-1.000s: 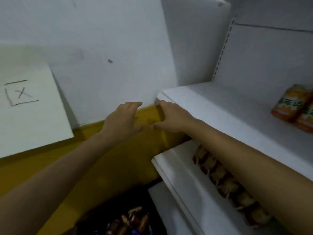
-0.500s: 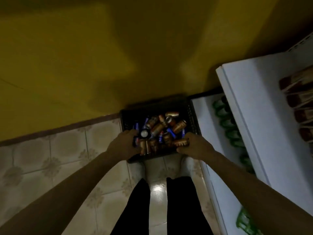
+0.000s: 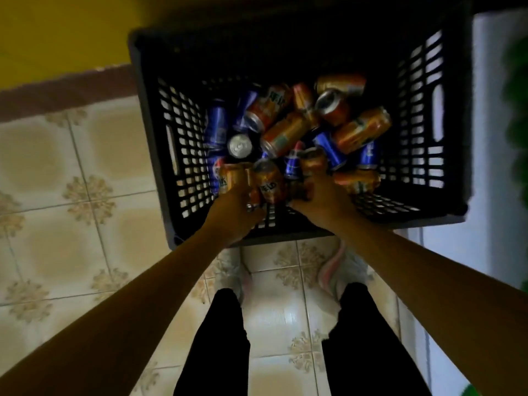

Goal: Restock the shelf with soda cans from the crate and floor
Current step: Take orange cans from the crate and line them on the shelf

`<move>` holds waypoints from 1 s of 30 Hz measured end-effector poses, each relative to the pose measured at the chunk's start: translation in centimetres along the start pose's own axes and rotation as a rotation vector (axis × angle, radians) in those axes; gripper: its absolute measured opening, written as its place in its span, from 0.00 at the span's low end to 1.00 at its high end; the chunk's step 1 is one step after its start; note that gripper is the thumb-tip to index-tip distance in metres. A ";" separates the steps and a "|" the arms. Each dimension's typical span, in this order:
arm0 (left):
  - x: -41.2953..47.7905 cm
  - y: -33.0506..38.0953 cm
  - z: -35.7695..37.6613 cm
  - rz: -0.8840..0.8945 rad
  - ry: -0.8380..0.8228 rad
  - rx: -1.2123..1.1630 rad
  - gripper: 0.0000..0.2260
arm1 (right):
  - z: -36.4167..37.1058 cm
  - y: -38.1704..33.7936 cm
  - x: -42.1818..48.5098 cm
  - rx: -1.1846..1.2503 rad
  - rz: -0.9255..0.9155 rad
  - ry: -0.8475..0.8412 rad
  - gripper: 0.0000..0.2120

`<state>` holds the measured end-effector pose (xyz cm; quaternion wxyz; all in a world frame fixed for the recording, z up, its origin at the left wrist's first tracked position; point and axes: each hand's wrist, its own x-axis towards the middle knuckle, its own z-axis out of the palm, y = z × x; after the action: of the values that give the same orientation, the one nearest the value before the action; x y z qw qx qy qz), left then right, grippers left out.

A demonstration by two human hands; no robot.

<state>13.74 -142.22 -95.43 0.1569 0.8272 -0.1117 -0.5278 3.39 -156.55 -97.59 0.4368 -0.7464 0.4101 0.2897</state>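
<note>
Black crate (image 3: 148, 115) on the tiled floor (image 3: 71, 195), heaped with orange and blue soda cans (image 3: 285, 132). Both hands are down at the crate's near edge.

Left hand (image 3: 235, 210): fingers wrapped round an orange can (image 3: 228, 178) toward the near-left corner, with the can projecting beyond the knuckles.

Right hand (image 3: 321, 202): fingers clamped on a second orange can (image 3: 311, 162), mid near edge.

A third orange can (image 3: 268, 181) sits between the hands, against the left one; cannot tell whose grip. White shelf (image 3: 485, 110) along the crate's right side.

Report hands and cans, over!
Left hand grips an orange aluminium soda can; right hand grips second orange can. Both inside black plastic crate. Nothing in the way.
</note>
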 end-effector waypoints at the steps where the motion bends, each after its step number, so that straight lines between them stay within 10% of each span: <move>1: 2.4 -0.5 1.0 0.014 0.009 0.024 0.19 | 1.8 0.4 2.5 -0.014 -0.015 -0.010 0.24; 11: 10.5 -5.3 4.4 0.050 0.005 0.115 0.32 | 9.2 -1.0 12.2 0.085 0.147 0.086 0.27; 21: -7.0 4.5 -2.0 0.197 0.135 0.133 0.46 | -8.7 -4.5 -7.1 0.616 0.000 -0.224 0.13; 30: -28.8 19.2 -9.2 0.080 -0.134 -0.481 0.03 | -23.0 -11.4 -27.6 0.884 0.082 -0.052 0.26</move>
<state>9.72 -148.58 -60.46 0.3624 0.7242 -0.0258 -0.5861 1.29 -163.91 -60.65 0.7122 -0.4637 0.5126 0.1221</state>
